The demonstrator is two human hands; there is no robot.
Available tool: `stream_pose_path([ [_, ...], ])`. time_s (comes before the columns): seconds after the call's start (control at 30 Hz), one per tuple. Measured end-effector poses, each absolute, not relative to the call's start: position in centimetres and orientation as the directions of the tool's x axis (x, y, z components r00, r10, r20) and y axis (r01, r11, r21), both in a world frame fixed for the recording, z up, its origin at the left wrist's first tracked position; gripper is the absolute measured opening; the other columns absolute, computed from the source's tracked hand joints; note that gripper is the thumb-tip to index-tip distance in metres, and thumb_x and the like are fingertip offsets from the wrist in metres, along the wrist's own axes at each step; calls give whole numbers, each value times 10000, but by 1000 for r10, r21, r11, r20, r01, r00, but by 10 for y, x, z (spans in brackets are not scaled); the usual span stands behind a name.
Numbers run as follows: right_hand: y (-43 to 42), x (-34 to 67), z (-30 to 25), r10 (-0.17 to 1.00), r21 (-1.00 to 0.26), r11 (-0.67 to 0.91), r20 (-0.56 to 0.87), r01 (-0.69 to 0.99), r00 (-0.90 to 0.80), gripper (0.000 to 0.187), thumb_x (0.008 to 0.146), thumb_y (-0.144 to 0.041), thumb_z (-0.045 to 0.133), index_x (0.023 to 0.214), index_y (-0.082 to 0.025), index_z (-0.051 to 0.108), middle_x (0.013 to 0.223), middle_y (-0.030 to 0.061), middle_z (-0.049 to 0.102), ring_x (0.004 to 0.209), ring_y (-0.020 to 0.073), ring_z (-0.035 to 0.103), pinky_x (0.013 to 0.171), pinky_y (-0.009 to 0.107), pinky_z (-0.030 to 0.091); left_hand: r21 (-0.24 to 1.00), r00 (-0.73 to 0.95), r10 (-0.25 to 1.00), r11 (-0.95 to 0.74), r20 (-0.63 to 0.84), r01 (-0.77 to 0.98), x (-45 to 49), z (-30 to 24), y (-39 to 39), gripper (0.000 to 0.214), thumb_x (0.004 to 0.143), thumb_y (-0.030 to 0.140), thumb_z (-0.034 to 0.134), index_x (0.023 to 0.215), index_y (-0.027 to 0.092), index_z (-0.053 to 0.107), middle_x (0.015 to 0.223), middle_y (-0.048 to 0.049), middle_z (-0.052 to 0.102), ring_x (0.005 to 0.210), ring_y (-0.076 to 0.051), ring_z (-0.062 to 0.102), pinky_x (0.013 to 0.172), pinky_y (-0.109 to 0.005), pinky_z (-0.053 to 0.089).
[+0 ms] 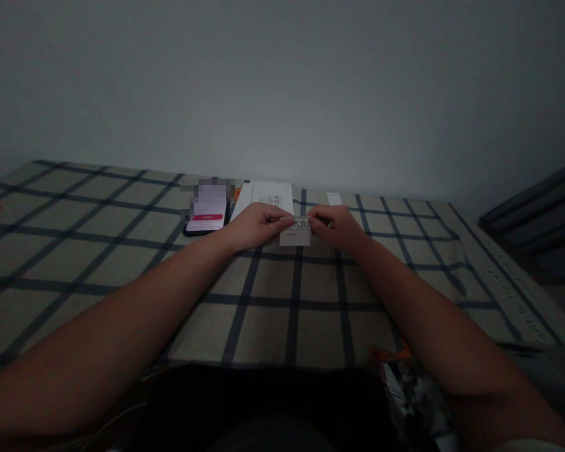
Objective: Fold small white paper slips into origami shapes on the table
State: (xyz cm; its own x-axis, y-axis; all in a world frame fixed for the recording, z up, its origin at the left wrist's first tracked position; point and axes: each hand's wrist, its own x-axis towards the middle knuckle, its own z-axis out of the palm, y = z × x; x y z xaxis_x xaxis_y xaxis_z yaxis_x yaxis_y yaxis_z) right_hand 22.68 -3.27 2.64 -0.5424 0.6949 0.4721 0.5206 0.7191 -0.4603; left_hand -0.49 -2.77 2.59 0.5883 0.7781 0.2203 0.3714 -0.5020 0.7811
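Observation:
A small whitish printed slip [295,236], perhaps paper or a thin packet, is held up between both hands over the checked cloth. My left hand [257,225] pinches its upper left edge between thumb and fingers. At the upper right edge, my right hand [338,226] grips it the same way, with the fingertips of the two hands close together. Dark markings run along the slip's top part; they are too small to read. Behind my left hand lies a white box or booklet [268,191] with printing on it, partly hidden by the hand.
A phone [208,210] with its screen lit lies left of the hands, its upper part pixelated. A small white piece [333,198] lies behind my right hand. The checked cloth [273,282] covers the table up to a pale wall [282,88]. A crumpled patterned bag [414,395] is at lower right.

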Motion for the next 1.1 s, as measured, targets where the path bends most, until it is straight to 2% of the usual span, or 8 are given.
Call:
stream_pose_path([
  [0.23,-32,226,26,708,-416,706,403,573,-580,250,877,-278,487,697,-149,603,620,-12,535,566,91,446,567,243,282,657,642,724,-615,252,436,-4,27,-29,346,909,414,513,908,160,750,695,-3,682,633,-130,581,568,-220,384],
  [0.37,-33,226,27,713,-373,701,378,608,-590,249,850,-262,487,660,-151,602,596,-11,524,555,95,439,565,250,267,605,651,717,-640,250,473,-4,25,-28,366,909,435,499,856,171,747,631,8,655,597,-128,566,538,-218,359],
  [0.53,-32,226,27,716,-370,699,370,613,-593,239,842,-258,493,671,-147,620,606,-7,540,568,98,450,567,247,266,621,644,720,-635,259,459,-4,26,-28,360,900,442,507,882,177,750,689,-6,685,643,-147,591,576,-233,395],
  [0.67,-32,226,26,710,-366,704,373,609,-597,239,838,-249,489,657,-146,606,608,-7,536,570,94,450,565,244,264,644,635,727,-621,261,447,-4,27,-28,345,884,445,529,830,179,742,647,-1,664,611,-143,570,577,-240,403],
  [0.77,-32,226,27,708,-362,707,371,608,-602,244,832,-253,488,646,-149,604,589,-13,521,552,93,430,559,244,263,643,630,728,-624,270,445,-5,27,-27,341,883,441,533,860,173,743,664,-6,671,617,-141,573,577,-239,402],
  [0.97,-30,231,29,726,-410,687,396,600,-562,228,820,-202,460,764,-143,672,676,11,632,584,102,491,592,238,316,632,588,757,-609,283,480,-9,27,-25,358,897,430,516,827,152,731,639,-5,648,622,-137,571,566,-228,390],
  [1.1,-29,233,29,723,-390,690,390,609,-569,247,869,-253,465,792,-145,674,700,18,637,613,109,502,603,244,317,623,595,754,-613,278,486,-9,27,-26,364,898,437,518,829,149,729,633,-5,646,619,-140,572,558,-228,386],
])
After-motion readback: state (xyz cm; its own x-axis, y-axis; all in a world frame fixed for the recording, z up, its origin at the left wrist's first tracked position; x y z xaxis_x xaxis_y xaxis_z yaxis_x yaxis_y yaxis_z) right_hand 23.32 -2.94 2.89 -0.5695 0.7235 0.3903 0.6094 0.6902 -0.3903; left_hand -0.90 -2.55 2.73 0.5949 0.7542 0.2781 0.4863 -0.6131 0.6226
